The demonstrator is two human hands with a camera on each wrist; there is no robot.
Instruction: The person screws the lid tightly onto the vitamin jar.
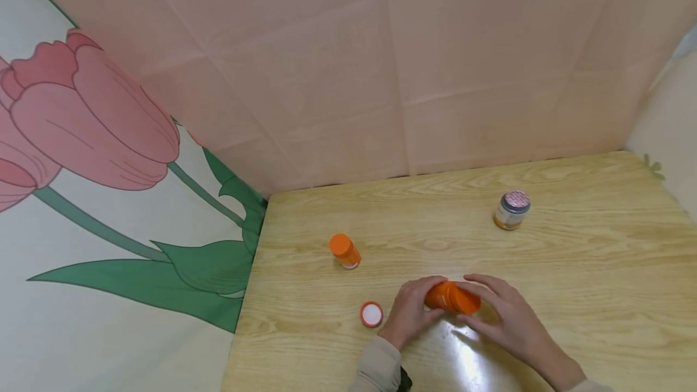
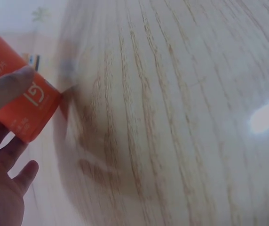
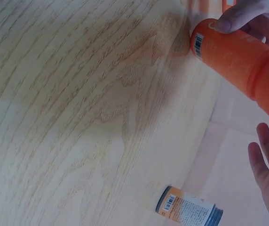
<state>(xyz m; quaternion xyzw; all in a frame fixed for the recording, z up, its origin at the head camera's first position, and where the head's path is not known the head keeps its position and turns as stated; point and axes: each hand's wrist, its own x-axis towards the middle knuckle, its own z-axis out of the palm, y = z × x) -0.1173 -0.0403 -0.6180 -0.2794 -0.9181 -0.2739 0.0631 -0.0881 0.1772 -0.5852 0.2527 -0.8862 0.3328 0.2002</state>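
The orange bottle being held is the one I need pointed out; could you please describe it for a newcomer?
At the wooden table, look between the left hand and the right hand. The orange bottle there is gripped by the left hand and tilted, whereas the other orange bottle stands upright, untouched.

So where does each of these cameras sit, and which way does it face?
Head: worn on the head, looking forward and down at the wooden table; left hand, right hand and sleeves show.
Left wrist: worn on that wrist, facing the held orange bottle and wood grain; mainly the left hand shows.
Right wrist: worn on the other, facing that bottle from another side; parts of both hands show.
Shared: head and right-wrist views both include the labelled jar.
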